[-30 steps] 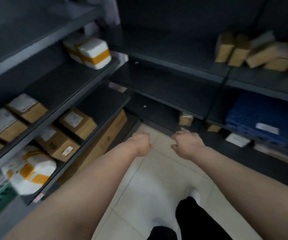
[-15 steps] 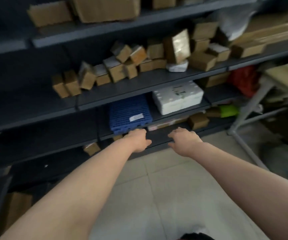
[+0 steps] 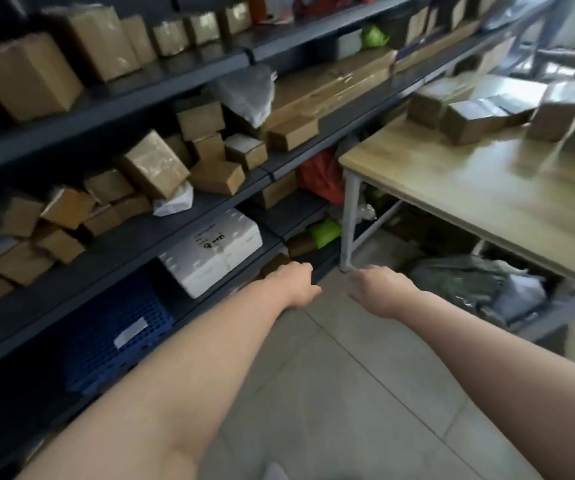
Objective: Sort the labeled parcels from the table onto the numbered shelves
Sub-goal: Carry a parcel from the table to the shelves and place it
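Well apart from parcels point(image 3: 469, 119) on the table point(image 3: 480, 202), left hand point(image 3: 296, 285) and right hand point(image 3: 381, 292), loosely curled, empty.

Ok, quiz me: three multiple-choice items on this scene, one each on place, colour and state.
1. The parcels still to sort lie: A on the wooden table; B on the floor; C on a chair.
2. The plastic crate is: A red; B blue; C green.
3. The left hand and right hand: A each grip empty; B both on one box; C left on a bag.
Answers: A, they sit on its top; B, its lattice is blue; A, both curl loosely round nothing.
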A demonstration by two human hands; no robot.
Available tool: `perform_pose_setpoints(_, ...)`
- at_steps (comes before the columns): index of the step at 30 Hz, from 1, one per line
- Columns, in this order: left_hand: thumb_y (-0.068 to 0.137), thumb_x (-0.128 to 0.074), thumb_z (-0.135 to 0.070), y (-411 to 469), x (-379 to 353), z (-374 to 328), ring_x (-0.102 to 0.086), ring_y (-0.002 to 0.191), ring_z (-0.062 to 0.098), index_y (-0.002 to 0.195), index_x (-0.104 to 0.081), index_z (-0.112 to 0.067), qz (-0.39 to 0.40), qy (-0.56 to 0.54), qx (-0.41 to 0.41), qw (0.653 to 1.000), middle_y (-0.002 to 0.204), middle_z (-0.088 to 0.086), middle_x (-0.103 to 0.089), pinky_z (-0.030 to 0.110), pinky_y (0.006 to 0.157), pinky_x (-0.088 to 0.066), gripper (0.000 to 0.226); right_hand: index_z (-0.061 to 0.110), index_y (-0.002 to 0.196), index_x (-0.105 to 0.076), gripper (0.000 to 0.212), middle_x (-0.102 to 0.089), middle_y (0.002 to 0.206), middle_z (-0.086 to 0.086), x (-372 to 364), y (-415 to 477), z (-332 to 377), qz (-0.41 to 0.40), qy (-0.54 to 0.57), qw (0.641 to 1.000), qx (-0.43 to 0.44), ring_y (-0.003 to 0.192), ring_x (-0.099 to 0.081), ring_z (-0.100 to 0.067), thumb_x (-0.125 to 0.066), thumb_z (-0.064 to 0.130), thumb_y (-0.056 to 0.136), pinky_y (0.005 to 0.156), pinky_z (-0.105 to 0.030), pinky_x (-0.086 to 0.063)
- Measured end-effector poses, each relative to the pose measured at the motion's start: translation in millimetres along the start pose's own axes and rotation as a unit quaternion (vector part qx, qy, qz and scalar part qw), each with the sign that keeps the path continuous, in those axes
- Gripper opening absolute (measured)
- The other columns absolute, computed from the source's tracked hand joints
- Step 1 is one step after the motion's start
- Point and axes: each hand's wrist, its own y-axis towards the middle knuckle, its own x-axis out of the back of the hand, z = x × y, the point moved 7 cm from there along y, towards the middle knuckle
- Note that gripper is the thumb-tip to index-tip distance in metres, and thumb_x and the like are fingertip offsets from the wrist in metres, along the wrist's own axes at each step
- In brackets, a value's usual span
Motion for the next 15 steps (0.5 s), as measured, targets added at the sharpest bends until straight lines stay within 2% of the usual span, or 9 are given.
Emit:
perform_pose_setpoints(4,0.098,-0.049,-0.041,50.7,11.4,-52.8,-0.043,0.133,0.031,0.146,-0.037,-0.013,0.019,0.035,-0.048,0.998,0.147,0.01,-0.042,0.045,0.105,-0.041,0.057,0.027,0.126,-0.055,0.039,-0.054,0.121,-0.001,12.6,5.0,-65.4,-0.007,0.027,0.997,-0.066,0.116,-0.053,-0.027,-0.046,0.046,0.093,0.092,-0.041,-0.046)
perform_pose_setpoints(9,0.098,-0.051,-0.041,115.5,34.9,-123.5,-0.042,0.134,0.031,0.146,-0.036,-0.012,0.025,0.081,-0.134,0.987,0.15,0.01,-0.04,0.045,0.106,-0.041,0.058,0.025,0.128,-0.055,0.04,-0.053,0.129,-0.003,44.6,14.0,-140.0,-0.045,0.053,0.986,-0.153,0.12,-0.052,-0.027,-0.047,0.042,0.093,0.096,-0.041,-0.045)
perform_pose_setpoints(15,0.099,-0.05,-0.039,181.7,74.6,-204.3,-0.039,0.137,0.031,0.149,-0.033,-0.011,0.039,0.116,-0.236,0.964,0.152,0.011,-0.037,0.043,0.109,-0.037,0.059,0.024,0.136,-0.05,0.043,-0.052,0.137,-0.005,82.5,21.6,-219.5,-0.086,0.107,0.952,-0.273,0.125,-0.049,-0.028,-0.048,0.04,0.096,0.099,-0.041,-0.044)
